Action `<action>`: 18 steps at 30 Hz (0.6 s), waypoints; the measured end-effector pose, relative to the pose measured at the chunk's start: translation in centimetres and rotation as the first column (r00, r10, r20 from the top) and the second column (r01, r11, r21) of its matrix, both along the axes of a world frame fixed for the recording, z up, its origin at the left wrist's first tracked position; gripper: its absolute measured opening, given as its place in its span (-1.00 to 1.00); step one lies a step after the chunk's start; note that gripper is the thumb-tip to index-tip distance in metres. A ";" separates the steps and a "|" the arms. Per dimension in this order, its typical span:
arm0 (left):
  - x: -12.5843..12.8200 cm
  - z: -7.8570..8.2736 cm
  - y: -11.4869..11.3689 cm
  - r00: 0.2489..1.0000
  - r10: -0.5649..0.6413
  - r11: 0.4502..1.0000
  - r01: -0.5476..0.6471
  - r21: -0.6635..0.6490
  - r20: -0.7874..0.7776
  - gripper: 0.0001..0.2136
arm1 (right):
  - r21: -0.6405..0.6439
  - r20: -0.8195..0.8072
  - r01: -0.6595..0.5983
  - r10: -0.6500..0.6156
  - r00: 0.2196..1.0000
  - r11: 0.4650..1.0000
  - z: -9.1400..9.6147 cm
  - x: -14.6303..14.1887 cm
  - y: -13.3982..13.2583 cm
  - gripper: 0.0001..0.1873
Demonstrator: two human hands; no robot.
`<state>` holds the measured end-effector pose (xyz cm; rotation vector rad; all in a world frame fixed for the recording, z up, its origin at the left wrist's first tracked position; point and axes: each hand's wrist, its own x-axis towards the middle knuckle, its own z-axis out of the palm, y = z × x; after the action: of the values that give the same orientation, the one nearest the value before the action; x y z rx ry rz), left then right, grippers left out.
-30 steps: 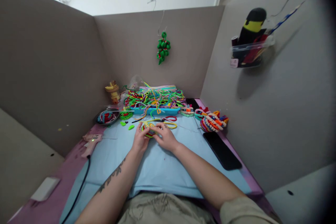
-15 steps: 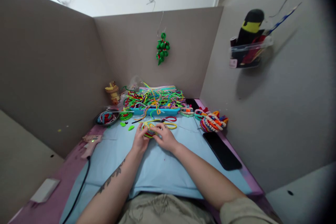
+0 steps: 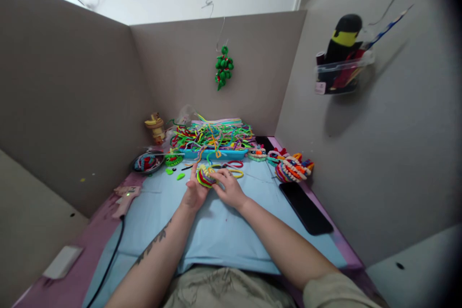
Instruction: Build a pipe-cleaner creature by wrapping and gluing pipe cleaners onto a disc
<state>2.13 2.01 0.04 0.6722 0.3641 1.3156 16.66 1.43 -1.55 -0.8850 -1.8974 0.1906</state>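
Left hand (image 3: 195, 196), opened, supports the round, striped, multicoloured fuzzy piece (image 3: 205, 177) at one o'clock; right hand (image 3: 228, 189) pinches the piece's three-o'clock edge.

The single head camera looks from the six o'clock side of the table (image 3: 234, 231), facing twelve o'clock and downward, quite near, reaching the back panel (image 3: 180, 62).

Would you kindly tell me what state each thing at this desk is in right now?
Striped piece, held between left hand and right hand
Glue gun, lying down, green light on
Phone, flat, screen dark
Tray, heaped with fuzzy stems
Green scraps, lying loose
Colorful toys, piled together
Green ornament, hanging
Clear box, filled, contents sticking out
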 end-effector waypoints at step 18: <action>0.0 -0.3 0.2 0.985 0.096 0.995 -0.096 0.008 -0.141 -0.29 | 0.014 -0.002 0.018 -0.018 1.000 1.000 -0.1 0.0 -0.1 -0.67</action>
<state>2.18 2.22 -0.29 0.7588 0.5160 1.3634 16.68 1.38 -1.62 -0.8911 -1.8864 0.1669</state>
